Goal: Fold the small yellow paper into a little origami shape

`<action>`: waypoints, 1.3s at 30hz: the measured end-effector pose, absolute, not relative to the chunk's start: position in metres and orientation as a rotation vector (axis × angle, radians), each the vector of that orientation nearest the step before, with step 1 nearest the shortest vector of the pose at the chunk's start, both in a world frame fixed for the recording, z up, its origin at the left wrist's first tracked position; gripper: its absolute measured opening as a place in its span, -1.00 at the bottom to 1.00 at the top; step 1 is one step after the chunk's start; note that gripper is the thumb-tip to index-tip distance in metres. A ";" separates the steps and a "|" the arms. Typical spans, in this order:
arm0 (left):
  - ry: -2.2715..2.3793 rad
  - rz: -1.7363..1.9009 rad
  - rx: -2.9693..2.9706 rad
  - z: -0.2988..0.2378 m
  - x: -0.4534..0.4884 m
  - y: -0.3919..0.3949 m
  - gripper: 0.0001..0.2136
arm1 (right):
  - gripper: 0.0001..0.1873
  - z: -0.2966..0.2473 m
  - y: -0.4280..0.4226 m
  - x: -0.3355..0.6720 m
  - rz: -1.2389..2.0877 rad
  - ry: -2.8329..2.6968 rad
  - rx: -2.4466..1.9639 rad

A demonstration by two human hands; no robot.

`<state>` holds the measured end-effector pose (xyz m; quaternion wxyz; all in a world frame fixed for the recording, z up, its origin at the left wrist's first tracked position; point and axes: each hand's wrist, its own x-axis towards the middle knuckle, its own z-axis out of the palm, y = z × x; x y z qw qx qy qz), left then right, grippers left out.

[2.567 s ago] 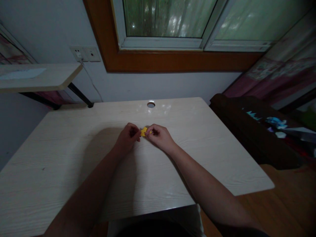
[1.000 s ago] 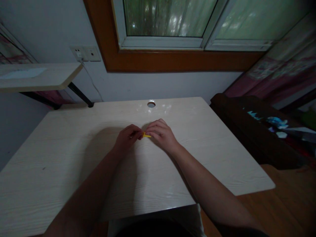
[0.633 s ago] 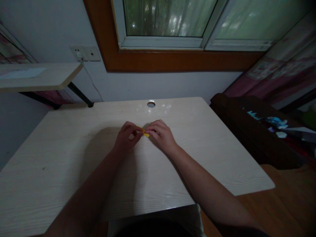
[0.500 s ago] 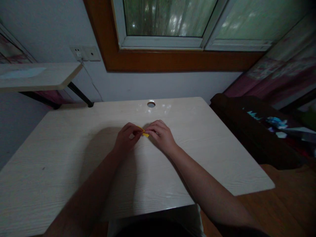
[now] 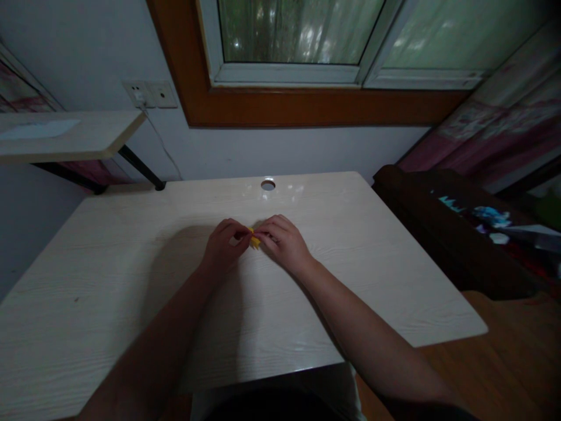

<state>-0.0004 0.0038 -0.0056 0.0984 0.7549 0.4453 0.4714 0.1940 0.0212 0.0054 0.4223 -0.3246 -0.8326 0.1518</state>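
Between my fingertips is a small piece of folded yellow paper point(image 5: 255, 242), mostly covered by the fingers. My left hand point(image 5: 224, 244) pinches it from the left with thumb and forefinger. From the other side my right hand point(image 5: 284, 238) pinches the same piece, and the fingertips of both hands nearly meet. Both hands are just above the pale wood-grain desk point(image 5: 377, 275), around its middle. The folds of the paper are too small and dim to make out.
Near the desk's back edge is a round cable hole point(image 5: 268, 185). A raised shelf point(image 5: 96, 131) on black legs stands at the back left. Behind are a wall socket with a plugged-in cable point(image 5: 160, 137) and a window. Dark furniture point(image 5: 438, 234) with objects on it stands at the right.
The yellow paper has turned between my fingers, and its lower end now points more downward and looks jagged. Both hands have shifted only slightly and keep their pinch.
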 end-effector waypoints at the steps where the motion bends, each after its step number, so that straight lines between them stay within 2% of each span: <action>1: 1.323 1.397 2.236 -0.005 0.000 0.004 -0.96 | -0.83 0.005 0.021 0.194 0.372 -2.089 -0.814; 11: 1.336 1.377 2.303 -0.005 0.000 0.003 -0.95 | -0.79 0.008 0.018 0.194 0.187 -2.185 -0.808; 17: 1.331 1.404 2.295 -0.001 0.000 0.001 -0.97 | -0.82 0.007 0.018 0.194 0.222 -2.156 -0.806; 23: 1.274 1.380 2.414 -0.003 -0.007 0.004 -0.78 | -0.84 0.009 0.021 0.197 0.245 -2.151 -0.766; 32: 1.250 1.301 2.516 -0.014 -0.010 0.011 -0.93 | -0.79 0.015 0.024 0.202 0.297 -2.268 -0.768; 39: 1.303 1.228 2.349 -0.007 -0.009 0.007 -0.90 | -0.76 0.015 0.024 0.204 0.272 -2.279 -0.833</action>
